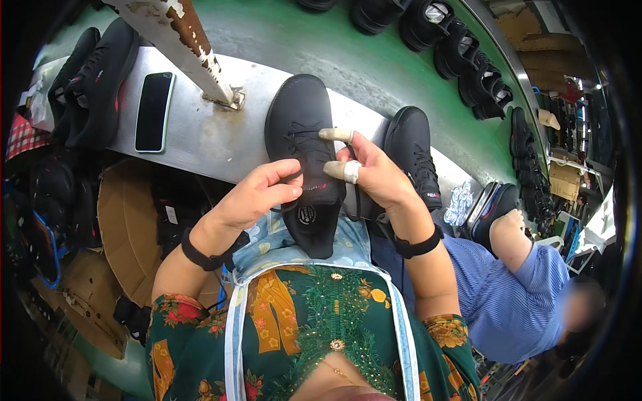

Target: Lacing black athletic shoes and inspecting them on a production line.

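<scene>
A black lace-up shoe (299,100) rests on the metal ledge with its toe pointing away from me. Its heel end overhangs the ledge toward my lap, and the dark insole shows. My left hand (251,197) is closed at the shoe's left side, pinching a black shoelace (291,178) between thumb and forefinger. On the right, my right hand (374,170) wears cream finger covers on the thumb and forefinger, which stand apart over the tongue and lacing. The other fingers curl around a lace that hangs down beside the shoe; part of this grip is hidden.
A second black shoe (409,137) stands to the right. On the left are a phone (154,112) and another pair of shoes (100,87). A rusty metal post (194,50) rises from the ledge (251,77). Shoes line the green surface (287,33) beyond. A co-worker (508,281) sits at right.
</scene>
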{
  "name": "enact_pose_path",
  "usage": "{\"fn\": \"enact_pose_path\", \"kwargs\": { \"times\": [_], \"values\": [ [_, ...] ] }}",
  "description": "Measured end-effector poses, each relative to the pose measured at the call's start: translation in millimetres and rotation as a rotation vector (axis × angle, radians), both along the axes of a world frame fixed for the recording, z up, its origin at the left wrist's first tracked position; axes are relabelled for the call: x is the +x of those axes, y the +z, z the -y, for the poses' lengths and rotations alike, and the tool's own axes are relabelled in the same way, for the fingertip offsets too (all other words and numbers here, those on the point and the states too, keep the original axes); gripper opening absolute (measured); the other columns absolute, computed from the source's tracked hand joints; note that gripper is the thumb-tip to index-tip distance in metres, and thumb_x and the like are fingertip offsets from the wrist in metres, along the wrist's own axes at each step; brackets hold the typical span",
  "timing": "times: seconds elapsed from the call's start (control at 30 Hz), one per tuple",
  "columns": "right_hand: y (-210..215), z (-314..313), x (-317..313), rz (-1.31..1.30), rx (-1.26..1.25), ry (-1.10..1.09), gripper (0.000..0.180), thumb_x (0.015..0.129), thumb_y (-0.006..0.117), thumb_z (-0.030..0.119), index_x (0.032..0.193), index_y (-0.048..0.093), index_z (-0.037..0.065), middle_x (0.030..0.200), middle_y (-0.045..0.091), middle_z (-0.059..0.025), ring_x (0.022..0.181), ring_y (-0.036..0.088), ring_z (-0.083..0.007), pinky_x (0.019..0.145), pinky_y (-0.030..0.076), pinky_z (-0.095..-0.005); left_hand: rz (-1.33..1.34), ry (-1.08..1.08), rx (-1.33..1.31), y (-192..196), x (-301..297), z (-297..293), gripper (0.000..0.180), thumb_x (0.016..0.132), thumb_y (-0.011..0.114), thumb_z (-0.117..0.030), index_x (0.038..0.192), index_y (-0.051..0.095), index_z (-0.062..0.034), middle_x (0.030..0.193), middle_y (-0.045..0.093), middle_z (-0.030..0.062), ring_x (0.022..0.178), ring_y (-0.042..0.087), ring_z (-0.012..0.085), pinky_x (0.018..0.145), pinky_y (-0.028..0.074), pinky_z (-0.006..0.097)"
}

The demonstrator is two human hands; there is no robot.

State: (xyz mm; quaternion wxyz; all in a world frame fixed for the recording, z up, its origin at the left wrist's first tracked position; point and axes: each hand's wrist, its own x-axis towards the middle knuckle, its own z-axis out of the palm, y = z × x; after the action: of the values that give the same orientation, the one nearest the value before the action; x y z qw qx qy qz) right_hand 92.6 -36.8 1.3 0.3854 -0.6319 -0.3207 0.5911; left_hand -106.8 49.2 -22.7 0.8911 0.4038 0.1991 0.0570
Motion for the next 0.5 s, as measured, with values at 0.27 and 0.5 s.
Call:
{"fn": "enact_pose_path", "kwargs": {
  "times": [0.27, 0.5],
  "values": [
    [-7.5, -5.2, 0.2, 0.112, -0.128, -0.062, 0.052, 0.079, 0.064, 0.008, 0.128, 0.046, 0.009, 0.084, 0.048, -0.0015, 0.074, 0.048, -0.0094, 0.066, 0.041, -0.0226, 0.030, -0.057, -0.001, -15.3, -9.3, -1.4, 0.020, 0.075, 0.059, -0.020, 0.074, 0.042, -0.0094, 0.074, 0.036, -0.0054, 0.070, 0.031, 0.0052, 0.064, 0.027, 0.020],
    [-1.1, -5.7, -0.7, 0.100, -0.082, -0.061, 0.048, 0.082, 0.060, 0.008, 0.127, 0.047, 0.011, 0.078, 0.047, 0.0004, 0.065, 0.044, -0.0068, 0.056, 0.038, -0.0201, 0.028, 0.213, -0.135, 7.5, -9.5, 2.1, 0.030, 0.094, 0.043, -0.027, 0.076, 0.049, -0.0037, 0.076, 0.045, 0.0011, 0.070, 0.040, 0.0082, 0.064, 0.033, 0.023]
  ]
}}
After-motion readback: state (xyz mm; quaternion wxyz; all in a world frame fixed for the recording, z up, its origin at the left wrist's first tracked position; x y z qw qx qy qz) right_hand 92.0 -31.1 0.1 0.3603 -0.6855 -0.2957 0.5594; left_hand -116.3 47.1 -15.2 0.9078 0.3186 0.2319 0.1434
